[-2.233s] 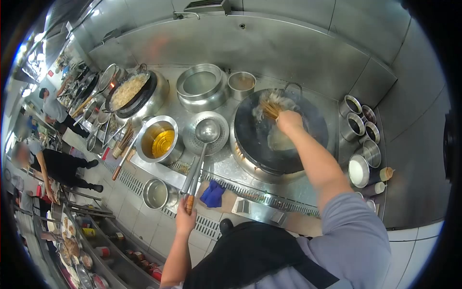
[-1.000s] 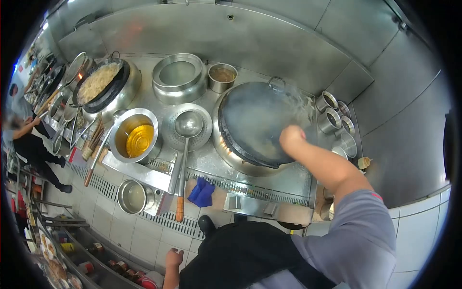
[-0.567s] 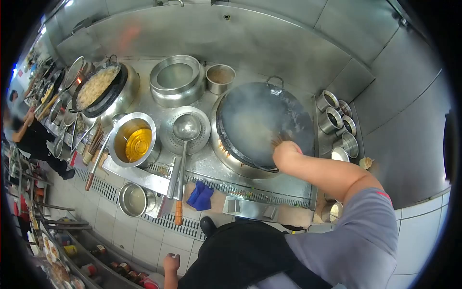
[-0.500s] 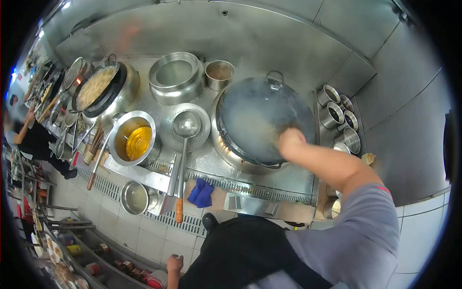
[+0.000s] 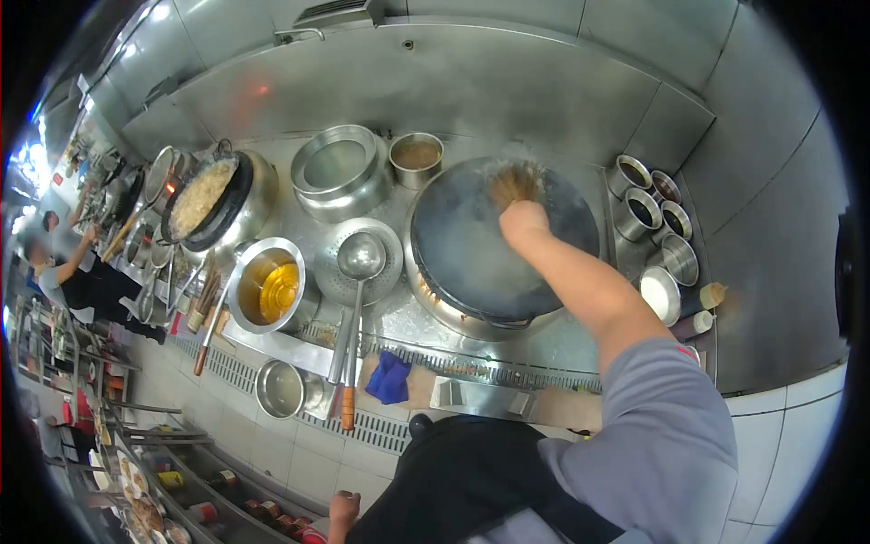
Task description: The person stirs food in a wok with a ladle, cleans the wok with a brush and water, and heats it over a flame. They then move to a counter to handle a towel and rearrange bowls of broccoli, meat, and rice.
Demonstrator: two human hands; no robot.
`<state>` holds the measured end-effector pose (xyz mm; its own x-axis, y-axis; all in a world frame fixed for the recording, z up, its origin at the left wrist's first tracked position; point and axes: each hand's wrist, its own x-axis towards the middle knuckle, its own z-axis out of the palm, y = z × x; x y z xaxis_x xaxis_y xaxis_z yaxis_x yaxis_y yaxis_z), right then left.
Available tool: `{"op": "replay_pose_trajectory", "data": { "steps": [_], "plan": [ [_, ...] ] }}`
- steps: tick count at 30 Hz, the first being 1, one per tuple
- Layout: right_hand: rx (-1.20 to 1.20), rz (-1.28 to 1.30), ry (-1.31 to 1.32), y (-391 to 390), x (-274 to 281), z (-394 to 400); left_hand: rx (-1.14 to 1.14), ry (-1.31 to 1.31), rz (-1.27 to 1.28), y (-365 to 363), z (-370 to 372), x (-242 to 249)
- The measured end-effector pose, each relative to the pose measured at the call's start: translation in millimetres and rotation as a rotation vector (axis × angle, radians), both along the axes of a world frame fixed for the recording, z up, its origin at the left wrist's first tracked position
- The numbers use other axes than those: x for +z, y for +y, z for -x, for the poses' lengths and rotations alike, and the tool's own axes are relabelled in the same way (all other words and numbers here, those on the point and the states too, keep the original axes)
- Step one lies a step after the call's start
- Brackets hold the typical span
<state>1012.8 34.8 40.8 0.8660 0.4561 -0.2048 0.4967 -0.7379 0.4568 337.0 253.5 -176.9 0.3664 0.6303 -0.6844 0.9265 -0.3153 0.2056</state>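
My right hand (image 5: 524, 223) is closed around a brown bristle brush (image 5: 517, 184), whose bristles touch the far inner side of the large dark wok (image 5: 453, 245). Steam and cloudy liquid in the wok blur its bottom. My left hand (image 5: 344, 506) hangs low beside my black apron, fingers curled, with nothing visible in it. Left of the wok, a steel ladle (image 5: 361, 257) rests on a round perforated strainer (image 5: 337, 288). Beside them stands a pot (image 5: 243, 299) of yellow oil.
Steel sauce pots (image 5: 638, 213) line the right side. Behind the ladle are a wide lidded pot (image 5: 337, 188) and a small pot (image 5: 416, 154). A blue cloth (image 5: 389, 377) lies at the front edge. Another wok (image 5: 201, 201) holds pale food. Two people (image 5: 77, 272) stand far left.
My right hand has moved with the brush from the wok's right part toward its far side. The brush shows more clearly. The camera view has shifted slightly, and my left hand stays low.
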Motion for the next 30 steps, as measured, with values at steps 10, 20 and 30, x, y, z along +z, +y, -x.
{"op": "replay_pose_trajectory", "data": {
  "steps": [10, 20, 30],
  "plan": [
    [0.062, -0.446, 0.058, 26, 16, 26, -0.307, -0.009, 0.004, -9, 4, 31],
    [0.106, -0.559, 0.157, 28, 20, 49, -0.186, 0.196, 0.001, -27, 3, 23],
    [0.029, -0.533, 0.066, 31, 4, 15, -0.04, 0.055, 0.072, -25, -26, 52]
  ]
}}
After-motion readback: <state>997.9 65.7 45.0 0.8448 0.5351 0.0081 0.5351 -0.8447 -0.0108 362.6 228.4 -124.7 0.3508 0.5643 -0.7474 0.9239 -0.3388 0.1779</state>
